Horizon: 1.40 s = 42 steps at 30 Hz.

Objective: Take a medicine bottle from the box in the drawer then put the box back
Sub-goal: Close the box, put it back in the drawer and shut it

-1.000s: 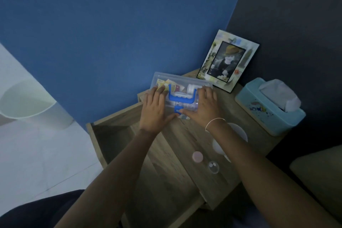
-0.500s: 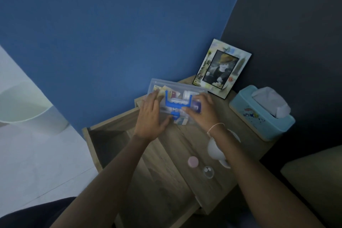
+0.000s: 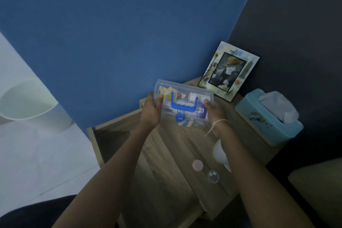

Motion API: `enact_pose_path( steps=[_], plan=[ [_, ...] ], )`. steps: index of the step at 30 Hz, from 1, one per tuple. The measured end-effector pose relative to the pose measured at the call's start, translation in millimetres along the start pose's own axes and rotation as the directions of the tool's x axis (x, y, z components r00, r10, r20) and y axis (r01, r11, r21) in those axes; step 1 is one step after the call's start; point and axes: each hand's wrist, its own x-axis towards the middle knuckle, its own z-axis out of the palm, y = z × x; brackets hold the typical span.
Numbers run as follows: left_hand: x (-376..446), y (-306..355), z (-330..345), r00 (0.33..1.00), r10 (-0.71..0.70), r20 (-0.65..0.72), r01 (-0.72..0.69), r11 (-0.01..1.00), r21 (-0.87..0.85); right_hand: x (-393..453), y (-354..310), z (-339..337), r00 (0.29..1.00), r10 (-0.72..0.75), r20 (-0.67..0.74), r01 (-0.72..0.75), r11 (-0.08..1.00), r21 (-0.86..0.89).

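Note:
A clear plastic box [image 3: 185, 105] with a blue handle and blue latch is held lifted and tilted above the back of the wooden nightstand [image 3: 166, 163]. My left hand [image 3: 150, 111] grips its left end and my right hand [image 3: 212, 111] grips its right end. Packets and a white bottle show through the closed lid. The open drawer [image 3: 111, 135] sticks out on the left below the box; its inside is dark. A small pink-capped bottle [image 3: 197, 165] stands on the nightstand top.
A photo frame [image 3: 228, 71] leans in the back corner. A blue tissue box [image 3: 268, 118] sits at the right edge. A white cup [image 3: 219, 152] shows beside my right forearm, with a clear round cap [image 3: 213, 176] near it. A white bin [image 3: 27, 105] stands on the floor, left.
Both hands shifted from the box's top to its two ends. The box has risen off the nightstand and tilted toward me.

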Motion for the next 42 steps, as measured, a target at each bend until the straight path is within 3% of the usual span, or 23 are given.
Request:
enact_pose_path(
  steps=[5,8,12,16,19,22,33,42],
  plan=[
    [-11.5,10.0,-9.3,0.998,-0.055,0.032,0.058,0.994,-0.094,-14.6,-6.2,5.0,0.999,0.044,-0.022,-0.043,0.998,0.053],
    [-24.0,10.6,-31.8,0.997,-0.075,0.028,0.076,0.996,-0.052,-40.6,-10.0,6.6,0.999,0.052,0.000,-0.052,0.997,0.062],
    [-34.6,14.7,-80.9,0.993,-0.120,-0.015,0.121,0.989,0.088,-97.4,-17.0,14.7,0.996,-0.080,0.047,0.073,0.987,0.142],
    [-45.2,25.6,-131.6,0.998,-0.031,0.053,0.019,0.976,0.216,-162.9,-16.7,25.0,0.969,-0.208,0.134,0.169,0.952,0.256],
    [-61.2,19.5,-152.5,0.996,-0.034,0.081,-0.003,0.912,0.410,-209.2,2.3,37.9,0.945,-0.253,0.208,0.201,0.949,0.242],
    [-81.8,-3.6,-158.6,0.987,-0.112,0.119,0.034,0.856,0.516,-243.4,32.9,58.1,0.954,-0.200,0.222,0.165,0.972,0.167],
    [-70.7,-48.2,-130.4,0.935,-0.118,0.335,-0.083,0.844,0.530,-258.6,104.8,100.7,0.976,-0.192,0.097,0.209,0.958,-0.198],
    [-42.3,-104.3,-101.1,0.842,-0.287,0.457,-0.049,0.802,0.595,-232.4,148.2,128.2,0.988,-0.010,0.152,0.035,0.986,-0.164]
  ],
)
